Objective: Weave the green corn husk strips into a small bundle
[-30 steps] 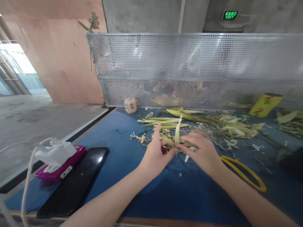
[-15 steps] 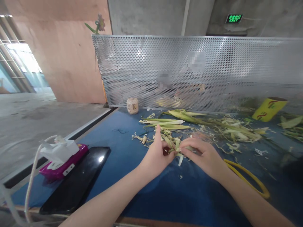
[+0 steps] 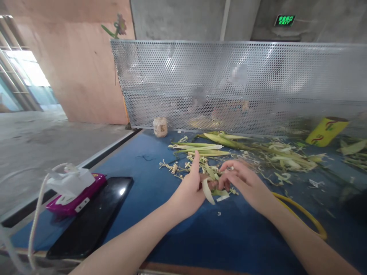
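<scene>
My left hand (image 3: 189, 188) and my right hand (image 3: 243, 184) meet over the blue table (image 3: 160, 214), both pinched on a small folded piece of pale green leaf strips (image 3: 211, 182). A loose strip end (image 3: 207, 192) curls down from under my left thumb. My left index finger points up and away. Just beyond the hands lie long green leaf strips (image 3: 200, 148) and a scatter of cut scraps (image 3: 275, 158).
A black phone (image 3: 91, 217) and a magenta device with a white plug and cable (image 3: 71, 187) lie at the left. A yellow loop (image 3: 301, 214) lies right of my right arm. A perforated metal screen (image 3: 229, 84), a small jar (image 3: 159, 126) and a yellow cup (image 3: 327, 131) stand behind.
The upright strip that stood between my hands has been folded down; a loose end now curls below my left thumb. My right hand has drawn in closer to the left.
</scene>
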Available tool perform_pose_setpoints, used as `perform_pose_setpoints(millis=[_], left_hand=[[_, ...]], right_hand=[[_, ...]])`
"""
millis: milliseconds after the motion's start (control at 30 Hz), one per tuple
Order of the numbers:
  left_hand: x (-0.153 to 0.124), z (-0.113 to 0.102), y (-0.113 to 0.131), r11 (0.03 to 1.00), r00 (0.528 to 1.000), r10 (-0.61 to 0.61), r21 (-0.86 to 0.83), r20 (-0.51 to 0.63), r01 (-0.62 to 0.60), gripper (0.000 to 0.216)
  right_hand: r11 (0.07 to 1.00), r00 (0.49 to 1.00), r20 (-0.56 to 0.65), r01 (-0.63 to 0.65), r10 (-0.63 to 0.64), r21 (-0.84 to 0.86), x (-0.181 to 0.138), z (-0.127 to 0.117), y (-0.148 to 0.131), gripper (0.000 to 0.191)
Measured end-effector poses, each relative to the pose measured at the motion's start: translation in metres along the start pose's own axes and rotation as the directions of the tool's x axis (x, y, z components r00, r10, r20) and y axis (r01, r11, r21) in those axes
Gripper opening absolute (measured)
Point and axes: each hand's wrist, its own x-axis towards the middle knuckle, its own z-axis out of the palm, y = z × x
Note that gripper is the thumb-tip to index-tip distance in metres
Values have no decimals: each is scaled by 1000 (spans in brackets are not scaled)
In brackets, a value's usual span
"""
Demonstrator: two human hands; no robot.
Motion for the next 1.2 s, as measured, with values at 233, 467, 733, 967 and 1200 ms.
perform_pose_setpoints(millis=[233, 467, 733, 967, 1200], left_hand=[[-3, 4, 4, 986, 995, 6, 166, 100, -22, 88], [-1, 5, 4, 985, 993, -84, -144, 85, 96, 95], [1, 5, 6, 892, 968, -238, -376, 86, 252, 97], [1, 1, 7, 925, 967, -244, -282, 69, 253, 91], [1, 3, 7, 934, 971, -233, -264, 59, 240, 87]], right_hand=[[959, 998, -41, 26, -39, -282, 2, 9, 1, 16], [969, 984, -162, 114, -79, 218, 2, 5, 8, 17], [954, 982, -44, 187, -182, 234, -3, -9, 5, 24], [972, 971, 38, 234, -234, 5, -2, -8, -4, 21], [945, 958, 78, 284, -275, -163, -2, -7, -2, 19]])
